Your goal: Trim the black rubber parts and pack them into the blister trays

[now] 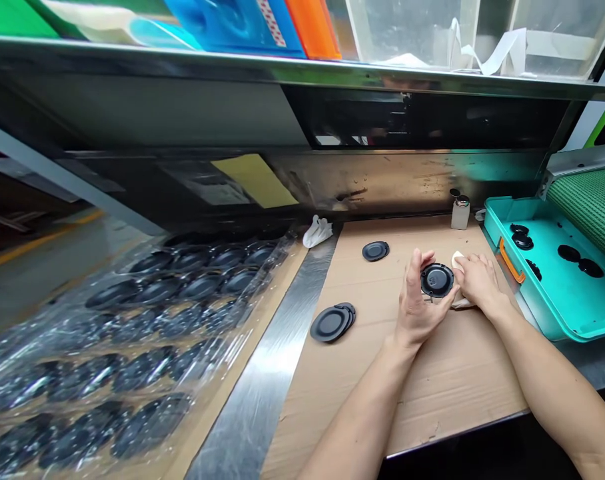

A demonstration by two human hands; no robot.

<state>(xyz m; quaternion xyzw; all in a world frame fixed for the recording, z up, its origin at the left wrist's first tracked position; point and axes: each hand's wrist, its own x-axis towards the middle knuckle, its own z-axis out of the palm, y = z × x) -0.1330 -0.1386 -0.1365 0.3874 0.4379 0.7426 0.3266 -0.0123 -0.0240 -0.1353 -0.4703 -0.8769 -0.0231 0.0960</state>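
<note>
My left hand (416, 303) grips a round black plastic cover (437, 280) by its edge, with its recessed face turned toward me. Close beside it, my right hand (477, 280) pinches a white cloth (457, 260) near the cover's right edge; whether the cloth touches the cover I cannot tell. Both hands are above the cardboard sheet (362, 373). To their left lies a small stack of black covers (332, 323), and farther back is another black cover (376, 251).
Several rows of black covers under clear plastic (157, 290) fill the left side. A teal bin (547, 293) with a few black parts stands at the right, by a green conveyor belt (592, 193). A small white bottle (460, 213) and crumpled white tissue (317, 231) are at the back.
</note>
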